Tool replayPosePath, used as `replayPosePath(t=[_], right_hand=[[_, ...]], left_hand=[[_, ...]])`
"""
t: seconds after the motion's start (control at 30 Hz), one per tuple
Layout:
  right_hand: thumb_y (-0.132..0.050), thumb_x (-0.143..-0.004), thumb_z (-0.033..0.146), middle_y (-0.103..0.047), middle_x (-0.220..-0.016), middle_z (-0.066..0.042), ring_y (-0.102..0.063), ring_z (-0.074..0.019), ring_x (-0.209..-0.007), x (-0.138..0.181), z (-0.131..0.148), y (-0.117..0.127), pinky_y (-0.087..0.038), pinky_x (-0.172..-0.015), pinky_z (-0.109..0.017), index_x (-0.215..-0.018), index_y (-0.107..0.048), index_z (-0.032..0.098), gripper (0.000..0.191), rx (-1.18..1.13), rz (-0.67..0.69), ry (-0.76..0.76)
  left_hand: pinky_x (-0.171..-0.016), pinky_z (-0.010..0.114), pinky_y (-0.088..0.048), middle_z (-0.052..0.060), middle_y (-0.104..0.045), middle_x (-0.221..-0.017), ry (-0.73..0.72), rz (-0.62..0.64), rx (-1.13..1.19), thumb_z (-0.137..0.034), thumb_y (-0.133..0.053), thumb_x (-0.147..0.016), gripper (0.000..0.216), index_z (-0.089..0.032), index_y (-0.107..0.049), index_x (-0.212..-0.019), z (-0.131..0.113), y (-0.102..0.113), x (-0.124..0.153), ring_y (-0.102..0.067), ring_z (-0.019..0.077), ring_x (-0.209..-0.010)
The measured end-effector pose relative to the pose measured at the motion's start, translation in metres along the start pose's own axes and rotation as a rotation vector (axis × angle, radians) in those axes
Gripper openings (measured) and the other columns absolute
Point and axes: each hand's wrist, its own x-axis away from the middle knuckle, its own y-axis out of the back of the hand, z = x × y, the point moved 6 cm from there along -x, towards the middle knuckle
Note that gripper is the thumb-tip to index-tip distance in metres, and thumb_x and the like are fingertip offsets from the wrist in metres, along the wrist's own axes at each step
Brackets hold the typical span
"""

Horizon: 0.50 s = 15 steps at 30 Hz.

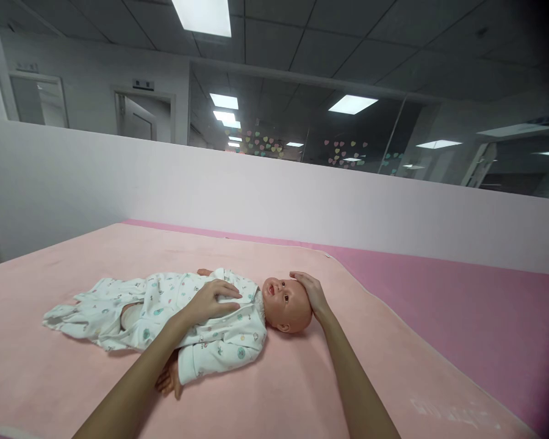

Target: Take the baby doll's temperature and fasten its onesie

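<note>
- Baby doll (196, 317) laid on its back across a pale pink blanket (302, 378), head toward the right, feet toward the left.
- Dressed in a white sleepsuit (219, 344) printed with small coloured shapes; one bare doll hand (169, 381) showing at the near cuff, close to the left forearm.
- Left hand (213, 302) resting flat on the doll's chest, fingers (231, 291) spread loosely over the fabric and pointing toward the collar, gripping nothing.
- Right hand (311, 291) cupped over the crown of the doll's head (286, 305), fingers curved gently against the scalp, palm down; touching, not clasping.
- Both bare forearms reaching in from the lower edge of the view, the left crossing the doll's near sleeve.
- Doll's face turned up and slightly toward the camera, mouth a little open.
- Legs of the sleepsuit lying slack and flattened at the left end, well apart from either hand.
- Blanket spread over a darker pink surface (462, 305), which shows along the right side and far edge.
- Low white partition wall (256, 195) running behind the pink surface.
- Beyond the partition, glass panels (348, 146) dotted with small heart stickers, lit ceiling panels (201, 15) overhead, and doorways (139, 116) at far left.
</note>
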Motion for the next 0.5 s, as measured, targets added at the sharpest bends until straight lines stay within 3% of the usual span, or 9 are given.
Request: replayPosePath(t=[0.07,0.17,0.23,0.3,0.33,0.4,0.5], right_hand=[[-0.054,-0.064,0.04,-0.065,-0.09,-0.006,-0.057,-0.0214,-0.087,-0.001,0.0,0.006,-0.042,-0.081,-0.035,-0.08,-0.065,0.016,0.031,0.025,-0.074,0.014],[-0.05,-0.067,0.035,-0.063,-0.093,-0.007,-0.056,-0.0212,-0.087,0.006,0.017,0.019,-0.039,-0.084,-0.037,-0.086,-0.062,0.016,0.03,0.161,-0.292,0.125],[-0.047,-0.07,0.029,-0.062,-0.093,-0.007,-0.055,-0.0208,-0.087,0.021,0.044,0.022,-0.039,-0.083,-0.037,-0.088,-0.061,0.016,0.027,0.326,-0.475,0.318],[-0.043,-0.071,0.022,-0.063,-0.089,-0.007,-0.055,-0.0201,-0.087,0.04,0.075,0.008,-0.041,-0.08,-0.036,-0.081,-0.06,0.016,0.021,0.464,-0.542,0.564],[-0.043,-0.071,0.018,-0.063,-0.089,-0.007,-0.054,-0.0196,-0.088,0.049,0.087,-0.005,-0.041,-0.081,-0.034,-0.076,-0.06,0.017,0.018,0.503,-0.497,0.674],[-0.043,-0.069,0.013,-0.062,-0.093,-0.006,-0.053,-0.0187,-0.093,0.065,0.105,-0.041,-0.04,-0.084,-0.033,-0.065,-0.057,0.018,0.016,0.583,-0.277,0.853],[-0.045,-0.068,0.012,-0.059,-0.107,-0.003,-0.046,-0.0192,-0.105,0.082,0.108,-0.097,-0.035,-0.091,-0.034,-0.065,-0.06,0.02,0.017,0.774,0.116,0.963]], left_hand=[[-0.089,0.03,-0.04,0.003,-0.06,-0.109,0.0,0.083,0.094,-0.043,-0.061,-0.067,0.032,-0.025,-0.068,-0.093,-0.005,-0.006,0.002,-0.051,0.0212,-0.102],[-0.088,0.029,-0.04,0.004,-0.063,-0.104,0.024,0.054,0.197,-0.042,-0.058,-0.07,0.032,-0.023,-0.069,-0.093,-0.004,-0.003,0.001,-0.053,0.021,-0.1],[-0.086,0.029,-0.041,0.003,-0.066,-0.098,0.057,-0.012,0.245,-0.043,-0.052,-0.074,0.032,-0.022,-0.069,-0.091,-0.001,0.0,-0.001,-0.056,0.0205,-0.095],[-0.083,0.028,-0.042,0.002,-0.068,-0.094,0.106,-0.093,0.277,-0.045,-0.049,-0.076,0.034,-0.021,-0.069,-0.09,0.005,0.004,-0.002,-0.058,0.0206,-0.092],[-0.083,0.028,-0.042,0.002,-0.068,-0.094,0.13,-0.13,0.298,-0.045,-0.049,-0.076,0.035,-0.02,-0.07,-0.089,0.007,0.006,-0.003,-0.058,0.0209,-0.091],[-0.083,0.028,-0.042,0.002,-0.068,-0.095,0.161,-0.181,0.371,-0.045,-0.05,-0.076,0.036,-0.019,-0.07,-0.088,0.011,0.008,-0.004,-0.058,0.0213,-0.093],[-0.081,0.028,-0.043,0.004,-0.067,-0.098,0.17,-0.208,0.511,-0.044,-0.052,-0.075,0.036,-0.016,-0.069,-0.091,0.014,0.008,-0.005,-0.057,0.0213,-0.093]])
